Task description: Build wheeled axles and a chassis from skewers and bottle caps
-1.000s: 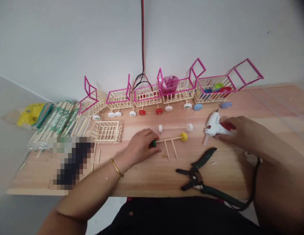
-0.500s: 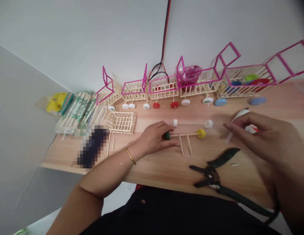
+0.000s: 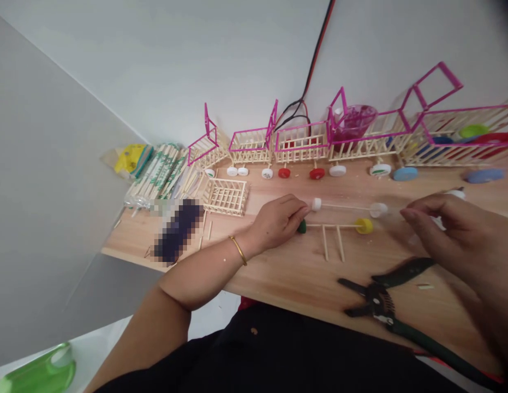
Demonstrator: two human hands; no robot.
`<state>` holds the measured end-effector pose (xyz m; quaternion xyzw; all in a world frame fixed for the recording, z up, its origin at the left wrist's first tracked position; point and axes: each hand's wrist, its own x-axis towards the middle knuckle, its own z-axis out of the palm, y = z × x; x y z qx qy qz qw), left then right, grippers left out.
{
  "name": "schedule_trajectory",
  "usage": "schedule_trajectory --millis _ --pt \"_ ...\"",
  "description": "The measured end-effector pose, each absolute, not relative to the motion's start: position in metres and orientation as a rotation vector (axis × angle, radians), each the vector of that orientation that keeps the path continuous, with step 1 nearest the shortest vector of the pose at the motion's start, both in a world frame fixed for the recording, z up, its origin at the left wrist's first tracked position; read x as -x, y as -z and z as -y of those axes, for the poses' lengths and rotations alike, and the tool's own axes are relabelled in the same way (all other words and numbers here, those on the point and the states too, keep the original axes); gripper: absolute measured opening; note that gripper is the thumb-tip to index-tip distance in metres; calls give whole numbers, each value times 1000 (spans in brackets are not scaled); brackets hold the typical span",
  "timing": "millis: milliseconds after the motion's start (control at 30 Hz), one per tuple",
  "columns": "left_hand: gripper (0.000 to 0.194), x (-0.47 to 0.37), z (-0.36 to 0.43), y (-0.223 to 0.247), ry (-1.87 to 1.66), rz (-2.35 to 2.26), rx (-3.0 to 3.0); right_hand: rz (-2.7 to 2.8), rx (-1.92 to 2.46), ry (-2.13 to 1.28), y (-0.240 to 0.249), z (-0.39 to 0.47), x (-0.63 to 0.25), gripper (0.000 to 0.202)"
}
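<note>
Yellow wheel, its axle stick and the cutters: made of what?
Yellow wheel: likely plastic, smooth; even, saturated colour. Axle stick: probably wood or bamboo, matte; pale tan. Cutters: dark, apparently metal around the coil spring; dark green handles matte, evenly coloured, perhaps plastic.

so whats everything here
carts: 5, pink-tan, rear
wheels: 10, mixed, rear
cup: 1, pink, rear
cable: 1, red-black, wall
sticks: many, tan, left
packet: 1, yellow, left
blurred item: 1, dark, left
crate: 1, tan, left
axles: 2, tan, centre
shears: 1, dark green, right
glue gun: 1, white, right
table: 1, brown, beneath
unclear object: 1, green, lower left
bracelet: 1, gold, wrist
garment: 1, black, bottom
left hand: 1, centre
right hand: 1, right
</note>
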<state>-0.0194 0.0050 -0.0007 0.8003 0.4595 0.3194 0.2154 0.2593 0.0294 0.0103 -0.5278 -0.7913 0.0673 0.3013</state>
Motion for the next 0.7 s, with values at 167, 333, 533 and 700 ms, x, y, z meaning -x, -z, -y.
schedule_trajectory --millis 167,333,533,700 --pt "35 21 -3 -2 -1003 -1345 -2132 2067 1340 -166 -7 -32 -261 22" --pt "40 21 -2 -7 -1088 -1431 -2037 2071 1281 -149 -9 -33 -260 20" --pt "45 20 -3 -5 -1118 -1409 -2019 2133 1288 -230 -12 -31 -255 15" --pt "42 19 -6 2 -1052 -1455 -1938 2098 1285 -205 -4 -31 -258 16"
